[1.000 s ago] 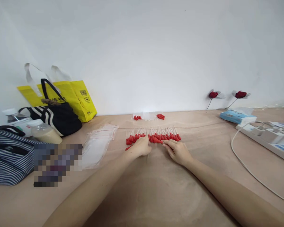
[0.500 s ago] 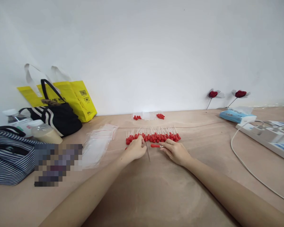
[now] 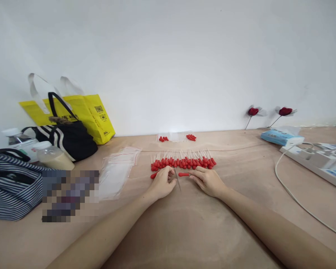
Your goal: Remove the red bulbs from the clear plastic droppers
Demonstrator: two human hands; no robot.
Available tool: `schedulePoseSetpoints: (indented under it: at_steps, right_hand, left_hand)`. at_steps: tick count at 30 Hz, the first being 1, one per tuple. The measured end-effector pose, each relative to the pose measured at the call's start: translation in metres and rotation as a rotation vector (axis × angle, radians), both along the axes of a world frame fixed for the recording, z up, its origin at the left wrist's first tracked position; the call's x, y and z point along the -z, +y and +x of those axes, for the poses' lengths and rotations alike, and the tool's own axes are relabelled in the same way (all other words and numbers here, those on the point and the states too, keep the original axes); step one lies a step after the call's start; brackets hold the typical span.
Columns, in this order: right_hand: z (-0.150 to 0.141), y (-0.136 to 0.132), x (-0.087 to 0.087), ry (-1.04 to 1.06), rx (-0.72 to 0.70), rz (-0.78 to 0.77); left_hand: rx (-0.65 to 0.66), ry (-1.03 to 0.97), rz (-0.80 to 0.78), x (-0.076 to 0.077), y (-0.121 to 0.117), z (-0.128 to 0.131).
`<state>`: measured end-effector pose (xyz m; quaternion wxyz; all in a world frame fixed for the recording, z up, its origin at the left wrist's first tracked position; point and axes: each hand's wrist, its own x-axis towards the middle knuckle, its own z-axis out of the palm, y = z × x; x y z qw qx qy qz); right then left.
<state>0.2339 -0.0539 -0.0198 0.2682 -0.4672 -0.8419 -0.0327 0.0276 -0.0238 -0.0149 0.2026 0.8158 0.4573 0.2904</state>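
Red-bulbed droppers (image 3: 187, 163) lie near plastic bags (image 3: 115, 175); right hand (image 3: 208, 181) pinches a dropper (image 3: 183, 174); left hand (image 3: 162, 183), grip unclear.

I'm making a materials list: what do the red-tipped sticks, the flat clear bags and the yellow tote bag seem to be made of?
Red-tipped sticks: smooth, slightly glossy ends, perhaps plastic or rubber; the shafts are too thin to tell.
Flat clear bags: probably thin plastic film, being see-through with pale sheen.
Yellow tote bag: matte, with crisp folds, perhaps non-woven fabric.
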Motion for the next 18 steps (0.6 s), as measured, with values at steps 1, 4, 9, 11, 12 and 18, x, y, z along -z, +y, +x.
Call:
schedulePoseSetpoints:
  at_steps: [1, 4, 9, 11, 12, 18]
  right_hand:
    - [0.000, 0.000, 0.000, 0.002, -0.001, -0.005]
    - [0.000, 0.000, -0.001, 0.010, -0.001, -0.018]
    - [0.000, 0.000, -0.002, 0.007, -0.012, -0.050]
    - [0.000, 0.000, -0.002, 0.004, -0.012, -0.063]
    - [0.000, 0.000, -0.002, 0.004, -0.013, -0.067]
    - [-0.001, 0.002, -0.002, 0.009, -0.042, -0.089]
  left_hand:
    - [0.005, 0.006, 0.003, 0.000, 0.000, 0.002]
    - [0.023, 0.026, 0.005, -0.002, -0.003, 0.005]
    - [0.041, 0.059, -0.004, -0.007, -0.004, 0.006]
    - [0.051, 0.071, -0.008, -0.009, -0.004, 0.007]
    - [0.056, 0.077, -0.010, -0.009, -0.004, 0.007]
    - [0.066, 0.111, -0.027, -0.013, -0.004, 0.008]
